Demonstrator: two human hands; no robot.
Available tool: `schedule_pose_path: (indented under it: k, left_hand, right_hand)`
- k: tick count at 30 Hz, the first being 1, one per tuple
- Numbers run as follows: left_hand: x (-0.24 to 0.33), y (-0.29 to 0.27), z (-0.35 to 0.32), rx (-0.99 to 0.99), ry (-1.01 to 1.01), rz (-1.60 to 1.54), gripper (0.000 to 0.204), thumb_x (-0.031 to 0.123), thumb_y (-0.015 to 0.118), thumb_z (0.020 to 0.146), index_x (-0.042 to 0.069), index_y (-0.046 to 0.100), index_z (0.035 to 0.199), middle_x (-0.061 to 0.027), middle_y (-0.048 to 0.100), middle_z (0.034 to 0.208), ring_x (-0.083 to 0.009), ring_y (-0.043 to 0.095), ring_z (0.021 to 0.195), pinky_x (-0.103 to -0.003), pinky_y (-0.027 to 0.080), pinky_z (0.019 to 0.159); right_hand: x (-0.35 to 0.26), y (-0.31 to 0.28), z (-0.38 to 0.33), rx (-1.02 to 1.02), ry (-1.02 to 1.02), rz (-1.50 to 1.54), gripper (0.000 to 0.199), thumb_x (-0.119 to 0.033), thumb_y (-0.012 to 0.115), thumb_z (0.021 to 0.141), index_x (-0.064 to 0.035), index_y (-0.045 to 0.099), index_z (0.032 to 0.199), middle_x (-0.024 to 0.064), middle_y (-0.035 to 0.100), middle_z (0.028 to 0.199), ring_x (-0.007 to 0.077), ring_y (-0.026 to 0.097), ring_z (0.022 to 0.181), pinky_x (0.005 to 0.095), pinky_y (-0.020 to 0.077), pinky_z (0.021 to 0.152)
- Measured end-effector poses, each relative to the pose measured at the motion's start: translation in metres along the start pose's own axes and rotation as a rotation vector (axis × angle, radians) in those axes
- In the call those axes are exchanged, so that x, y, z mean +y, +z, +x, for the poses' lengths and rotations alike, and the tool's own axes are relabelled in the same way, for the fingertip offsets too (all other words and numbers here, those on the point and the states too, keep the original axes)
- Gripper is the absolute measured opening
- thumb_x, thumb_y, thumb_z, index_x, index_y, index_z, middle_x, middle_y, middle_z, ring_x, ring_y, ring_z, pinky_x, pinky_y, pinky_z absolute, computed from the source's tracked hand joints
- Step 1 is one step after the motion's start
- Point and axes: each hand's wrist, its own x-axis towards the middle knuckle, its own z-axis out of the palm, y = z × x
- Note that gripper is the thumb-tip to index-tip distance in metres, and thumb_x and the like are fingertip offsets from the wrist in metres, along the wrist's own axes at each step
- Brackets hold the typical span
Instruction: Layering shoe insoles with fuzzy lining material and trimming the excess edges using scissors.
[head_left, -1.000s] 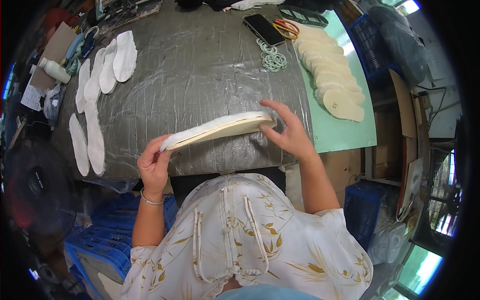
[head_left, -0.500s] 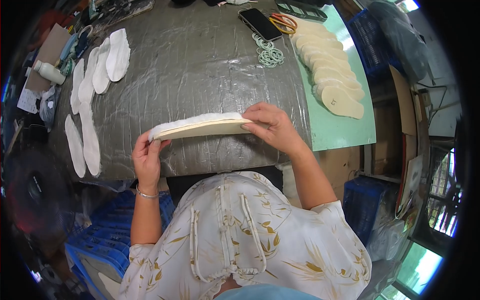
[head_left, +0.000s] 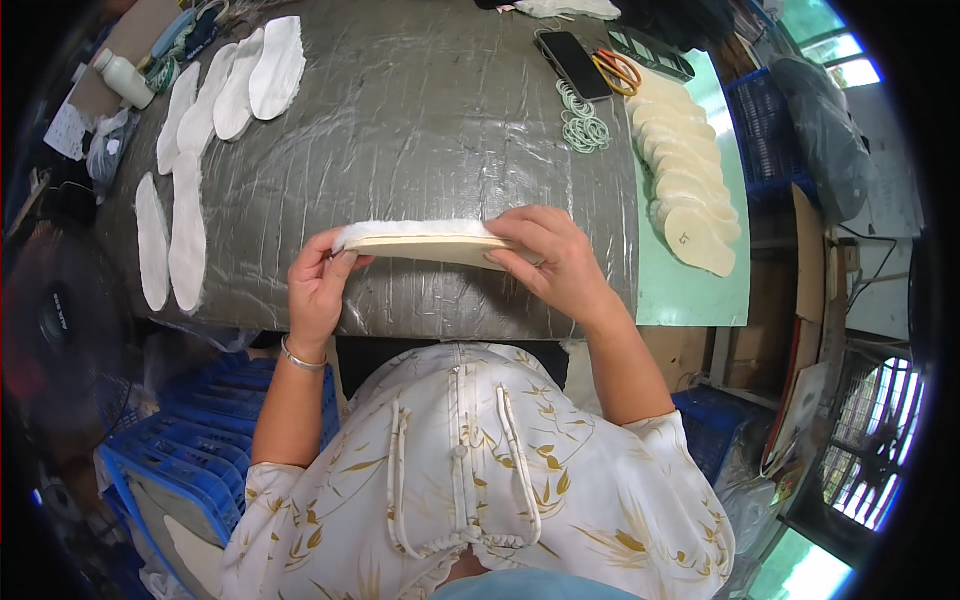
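Note:
Between my two hands I hold a pair of insoles (head_left: 425,240) stacked together, edge-on to me, with white fluffy pile on the far side and a smooth cream underside. My left hand (head_left: 322,280) pinches one end between thumb and fingers. At the other end my right hand (head_left: 545,250) grips with the thumb below and the fingers on top. The insoles are held above the near part of the grey plastic-covered table (head_left: 430,150). How many layers are in the stack is hard to tell.
White fluffy insoles (head_left: 235,95) lie in rows at the left. Overlapping cream insoles (head_left: 695,190) rest on a green board (head_left: 695,300) at the right. Beyond them are a phone (head_left: 573,65), orange-handled scissors (head_left: 615,72) and pale green rubber bands (head_left: 585,130). Blue crates (head_left: 190,430) stand lower left.
The view has shifted, so the table's things appear displaced. My hands still hold the insoles by both ends, and the stack now sits more level, with my hands slightly closer together.

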Motion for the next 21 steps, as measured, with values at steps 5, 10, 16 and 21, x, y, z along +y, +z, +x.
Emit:
schedule_pose_path:
  k: [5,10,16,21]
  left_hand:
    - [-0.003,0.0,0.002,-0.003,0.024,-0.039,0.023,0.008,0.055,0.099,-0.003,0.057,0.119,-0.0135,0.065,0.116,-0.0197,0.064,0.106,-0.035,0.056,0.093]
    - [-0.004,-0.003,0.002,0.008,0.025,-0.003,0.023,0.008,0.055,0.1,-0.004,0.058,0.119,-0.0129,0.065,0.114,-0.0188,0.065,0.104,-0.035,0.056,0.092]
    - [-0.001,0.002,0.005,-0.029,0.067,-0.018,0.022,0.006,0.056,0.099,-0.003,0.059,0.119,-0.0119,0.066,0.112,-0.0181,0.065,0.101,-0.033,0.056,0.091]
    - [0.001,0.002,0.006,-0.046,0.081,-0.066,0.023,0.0,0.057,0.096,-0.004,0.059,0.119,-0.0114,0.063,0.116,-0.0156,0.062,0.103,-0.031,0.055,0.091]
  right_hand:
    - [0.0,0.001,0.001,-0.085,0.056,0.083,0.017,-0.01,0.078,0.079,-0.0047,0.073,0.094,0.0096,0.07,0.095,0.0261,0.065,0.089,0.0359,0.0506,0.082]
    - [-0.008,0.002,0.006,-0.087,0.1,0.086,0.027,-0.012,0.08,0.078,-0.0046,0.071,0.102,0.0112,0.07,0.096,0.0273,0.065,0.09,0.036,0.0507,0.081]
    - [-0.016,0.006,0.017,-0.047,-0.096,-0.087,0.045,-0.019,0.08,0.076,-0.0093,0.066,0.117,0.0086,0.066,0.108,0.0275,0.061,0.094,0.0399,0.0456,0.088]
    - [-0.036,0.013,0.04,-0.043,-0.197,-0.074,0.037,-0.018,0.08,0.074,-0.0087,0.069,0.108,0.0065,0.063,0.104,0.0265,0.059,0.092,0.0413,0.0444,0.088]
